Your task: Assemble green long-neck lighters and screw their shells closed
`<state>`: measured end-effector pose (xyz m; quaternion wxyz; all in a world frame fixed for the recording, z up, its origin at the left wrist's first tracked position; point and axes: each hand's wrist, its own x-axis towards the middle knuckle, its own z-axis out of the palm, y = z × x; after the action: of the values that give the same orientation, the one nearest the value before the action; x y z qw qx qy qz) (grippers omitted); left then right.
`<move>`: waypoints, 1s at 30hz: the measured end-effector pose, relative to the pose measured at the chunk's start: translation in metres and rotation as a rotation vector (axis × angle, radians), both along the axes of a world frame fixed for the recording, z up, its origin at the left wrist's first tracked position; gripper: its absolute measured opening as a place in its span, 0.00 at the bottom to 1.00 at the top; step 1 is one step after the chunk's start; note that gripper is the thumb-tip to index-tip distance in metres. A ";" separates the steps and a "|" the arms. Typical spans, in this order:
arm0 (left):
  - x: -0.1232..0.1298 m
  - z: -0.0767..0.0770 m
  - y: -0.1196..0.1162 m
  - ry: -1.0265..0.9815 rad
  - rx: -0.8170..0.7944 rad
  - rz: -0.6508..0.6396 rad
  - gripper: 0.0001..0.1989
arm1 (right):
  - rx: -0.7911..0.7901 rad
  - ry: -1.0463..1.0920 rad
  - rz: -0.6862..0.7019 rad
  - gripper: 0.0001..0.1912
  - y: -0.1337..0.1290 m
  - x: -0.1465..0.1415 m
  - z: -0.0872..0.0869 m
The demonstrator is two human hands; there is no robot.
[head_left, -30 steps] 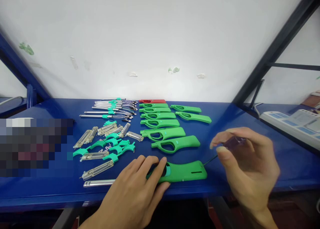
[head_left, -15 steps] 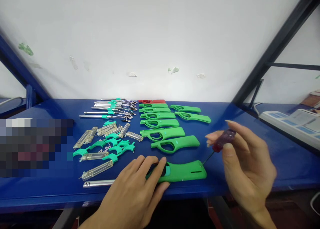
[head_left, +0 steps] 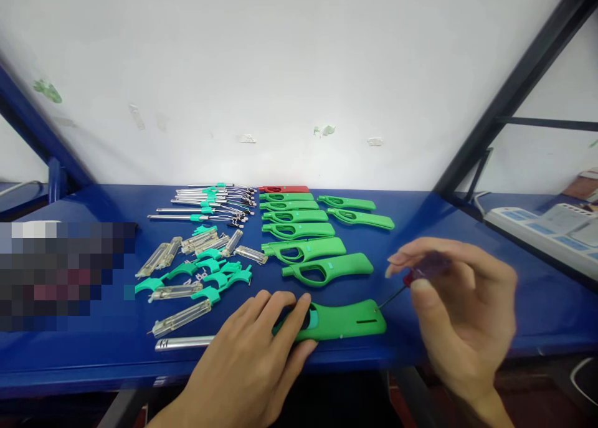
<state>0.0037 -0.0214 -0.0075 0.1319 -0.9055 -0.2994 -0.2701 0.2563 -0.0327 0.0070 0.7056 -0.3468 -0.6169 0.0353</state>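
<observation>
A green gas lighter (head_left: 348, 317) with a silver metal tube (head_left: 184, 342) lies along the table's front edge. My left hand (head_left: 252, 347) is closed over its trigger part and presses it down, hiding the middle. My right hand (head_left: 467, 309) grips a screwdriver by its purple-red handle (head_left: 427, 267), fingers curled round it. The screwdriver's thin shaft slants down to the left, its tip at a small hole near the lighter's right end. Behind lie several green lighter shells (head_left: 343, 266) and one red shell (head_left: 284, 189).
On the blue table (head_left: 107, 353), left of the shells, lie clear fuel tanks (head_left: 182, 317), teal triggers (head_left: 224, 275) and metal tubes with wires (head_left: 175, 217). A blurred dark object (head_left: 60, 278) is far left. At right stands a white device (head_left: 537, 228) behind a dark frame post.
My right hand has turned and lowered slightly, tilting the screwdriver flatter and to the right. Its tip stays at the lighter's end. My left hand and the lighter have not moved.
</observation>
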 end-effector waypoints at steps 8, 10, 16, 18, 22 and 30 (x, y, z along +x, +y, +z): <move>0.001 0.001 0.001 -0.004 0.006 0.001 0.25 | -0.049 -0.033 -0.003 0.26 -0.002 0.000 -0.003; 0.002 0.001 0.001 -0.002 0.006 -0.001 0.25 | -0.011 -0.049 0.025 0.27 -0.002 0.000 -0.002; 0.002 0.001 0.001 -0.014 -0.005 -0.010 0.24 | -0.041 0.028 -0.023 0.29 -0.003 -0.001 -0.002; 0.001 0.001 0.000 -0.011 -0.005 -0.013 0.24 | -0.090 0.019 0.009 0.27 -0.004 -0.001 -0.003; 0.000 0.000 -0.001 -0.015 -0.009 -0.008 0.23 | -0.010 -0.023 0.023 0.28 -0.003 0.000 -0.001; 0.000 -0.001 0.000 -0.028 -0.004 -0.012 0.23 | -0.063 -0.028 0.007 0.27 -0.003 0.000 -0.005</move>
<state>0.0040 -0.0210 -0.0086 0.1244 -0.9036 -0.2963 -0.2832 0.2567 -0.0358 0.0017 0.6856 -0.3673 -0.6264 0.0523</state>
